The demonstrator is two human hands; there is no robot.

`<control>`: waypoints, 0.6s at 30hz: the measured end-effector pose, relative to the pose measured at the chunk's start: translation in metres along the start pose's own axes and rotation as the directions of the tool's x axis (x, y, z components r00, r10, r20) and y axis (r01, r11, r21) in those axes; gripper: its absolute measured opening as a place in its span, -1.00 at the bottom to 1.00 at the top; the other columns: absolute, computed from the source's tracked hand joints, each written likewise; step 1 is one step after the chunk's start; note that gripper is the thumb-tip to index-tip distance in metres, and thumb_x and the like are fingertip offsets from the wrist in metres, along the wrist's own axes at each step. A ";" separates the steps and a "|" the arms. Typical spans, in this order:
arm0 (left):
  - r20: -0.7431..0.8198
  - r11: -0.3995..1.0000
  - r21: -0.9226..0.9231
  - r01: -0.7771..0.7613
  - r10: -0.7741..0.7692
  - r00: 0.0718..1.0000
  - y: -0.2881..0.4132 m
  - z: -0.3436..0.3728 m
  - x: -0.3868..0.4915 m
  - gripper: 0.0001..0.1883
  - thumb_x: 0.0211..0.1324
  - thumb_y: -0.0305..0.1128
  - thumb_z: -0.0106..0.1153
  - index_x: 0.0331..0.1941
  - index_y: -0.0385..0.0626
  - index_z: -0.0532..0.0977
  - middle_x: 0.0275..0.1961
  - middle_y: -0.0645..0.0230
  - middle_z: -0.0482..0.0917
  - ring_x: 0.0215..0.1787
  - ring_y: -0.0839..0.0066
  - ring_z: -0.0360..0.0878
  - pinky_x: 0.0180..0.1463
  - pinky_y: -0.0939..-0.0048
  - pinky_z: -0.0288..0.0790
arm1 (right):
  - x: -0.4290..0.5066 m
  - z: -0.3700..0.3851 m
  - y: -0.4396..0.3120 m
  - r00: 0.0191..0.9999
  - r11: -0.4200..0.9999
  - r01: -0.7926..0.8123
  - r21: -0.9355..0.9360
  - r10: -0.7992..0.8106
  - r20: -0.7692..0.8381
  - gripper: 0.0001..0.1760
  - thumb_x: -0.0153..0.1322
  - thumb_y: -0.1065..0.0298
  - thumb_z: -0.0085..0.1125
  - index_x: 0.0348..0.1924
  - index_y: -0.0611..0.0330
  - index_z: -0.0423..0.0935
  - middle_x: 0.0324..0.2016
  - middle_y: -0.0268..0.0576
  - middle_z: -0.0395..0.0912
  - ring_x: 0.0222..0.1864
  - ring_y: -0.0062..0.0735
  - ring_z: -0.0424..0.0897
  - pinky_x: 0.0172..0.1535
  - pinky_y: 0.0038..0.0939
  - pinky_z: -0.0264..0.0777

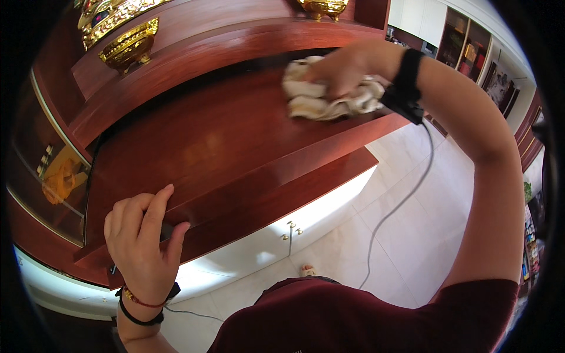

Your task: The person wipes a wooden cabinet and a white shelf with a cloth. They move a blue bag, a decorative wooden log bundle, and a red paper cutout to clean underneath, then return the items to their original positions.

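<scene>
My right hand (348, 73) presses down on a crumpled cream cloth (309, 99), somewhat blurred, at the right part of a reddish-brown wooden shelf board (190, 141). The cloth lies on the board, reaching near its front edge. My left hand (143, 234) is at the near left, over the board's front edge, holding nothing. Its fingers point up and the thumb stands apart from them; whether the fingertips touch the wood I cannot tell.
A gold footed bowl (130, 46) and another gold vessel (324, 8) stand on the raised step behind. At left is a glass-fronted compartment (66, 176) with an orange bag. Below are white cabinet doors (265, 247) with brass knobs. A cable (399, 203) hangs from my right wrist.
</scene>
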State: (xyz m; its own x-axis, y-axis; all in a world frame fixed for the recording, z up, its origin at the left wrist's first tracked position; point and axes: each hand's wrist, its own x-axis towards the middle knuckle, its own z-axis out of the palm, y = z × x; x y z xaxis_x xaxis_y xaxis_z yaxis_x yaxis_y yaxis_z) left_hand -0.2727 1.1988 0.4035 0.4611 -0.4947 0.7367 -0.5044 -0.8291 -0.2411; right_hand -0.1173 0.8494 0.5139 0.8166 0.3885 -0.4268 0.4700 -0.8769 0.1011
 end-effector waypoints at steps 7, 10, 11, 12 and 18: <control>0.022 0.999 -0.014 0.051 -0.051 0.998 0.004 -0.002 0.001 -0.49 -0.15 -0.31 0.37 0.01 -0.10 0.56 -0.17 0.32 0.51 -0.17 0.30 0.45 -0.08 0.27 0.26 | 0.037 -0.018 -0.081 0.891 0.895 0.409 -0.181 -0.434 -0.135 -0.33 0.34 0.30 0.27 0.31 -0.02 0.29 0.11 -0.02 0.40 0.09 -0.06 0.49 0.06 -0.15 0.44; 0.011 0.999 0.005 0.051 -0.051 0.999 0.005 0.001 0.002 -0.48 -0.13 -0.31 0.37 0.02 -0.10 0.56 -0.17 0.32 0.51 -0.15 0.30 0.45 -0.07 0.27 0.26 | 0.044 -0.016 -0.037 0.940 0.944 0.315 -0.093 -0.324 -0.108 -0.29 0.36 0.27 0.28 0.36 -0.08 0.25 0.24 -0.03 0.26 0.17 -0.05 0.42 0.05 -0.18 0.46; 0.011 0.999 0.018 0.049 -0.049 0.999 0.005 0.002 0.002 -0.48 -0.13 -0.30 0.37 0.02 -0.10 0.56 -0.17 0.32 0.51 -0.15 0.30 0.45 -0.06 0.27 0.26 | 0.045 -0.015 -0.014 0.966 0.968 0.240 -0.073 -0.246 -0.083 -0.27 0.36 0.26 0.29 0.37 -0.11 0.23 0.27 -0.04 0.22 0.18 -0.07 0.40 0.03 -0.20 0.48; 0.010 0.998 0.034 0.045 -0.045 0.999 0.004 0.002 0.002 -0.49 -0.12 -0.30 0.36 0.02 -0.11 0.56 -0.16 0.32 0.51 -0.14 0.30 0.45 -0.05 0.27 0.26 | 0.043 -0.012 0.012 0.981 0.984 0.178 -0.005 -0.178 -0.082 -0.26 0.37 0.28 0.28 0.39 -0.13 0.22 0.27 -0.04 0.22 0.13 -0.09 0.45 -0.02 -0.23 0.50; 0.117 0.986 -0.007 0.165 -0.163 0.980 -0.001 0.004 0.001 -0.52 -0.02 -0.36 0.33 0.07 -0.06 0.55 -0.06 0.27 0.51 -0.01 0.25 0.45 0.15 0.20 0.28 | -0.004 0.025 0.168 0.930 0.928 -0.368 -0.067 0.367 -0.021 -0.26 0.37 0.48 0.00 0.42 -0.23 0.17 -0.15 -0.01 0.59 -0.27 -0.23 0.55 -0.21 -0.19 0.45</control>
State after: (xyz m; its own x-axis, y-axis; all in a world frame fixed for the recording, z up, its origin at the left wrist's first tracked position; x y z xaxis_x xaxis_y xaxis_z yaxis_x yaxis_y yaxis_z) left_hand -0.2688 1.1984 0.4025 0.6196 -0.3801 0.6868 -0.4264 -0.8975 -0.1121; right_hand -0.0499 0.6933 0.5105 0.9389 0.0452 -0.3413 0.1580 -0.9373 0.3107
